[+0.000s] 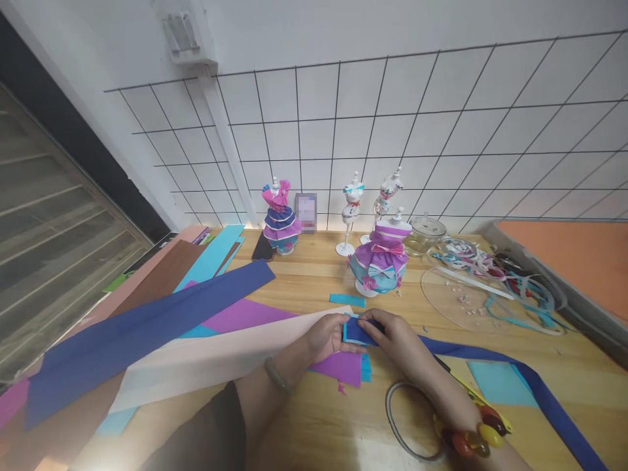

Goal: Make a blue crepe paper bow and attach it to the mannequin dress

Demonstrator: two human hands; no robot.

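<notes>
Fwd. path: bare wood shows btwn. the L dress form (282, 226) and the R dress form (380, 261); you have a hand passage there. Ahead of your hands, the turq. strip (348, 300) lies flat; the R dress form stands upright just beyond, blocking low travel. L side: overlapping long sheets (216, 353) cover the approach. R side: the blue band (495, 354) crosses from your R hand (392, 337) twd. the near edge; the clear disc (439, 304) w/ loose bits lies beyond. Near side: bare wood shows btwn. your forearms; the grey ring (391, 418) and yel. tool (468, 389) obstruct by your R forearm.
</notes>
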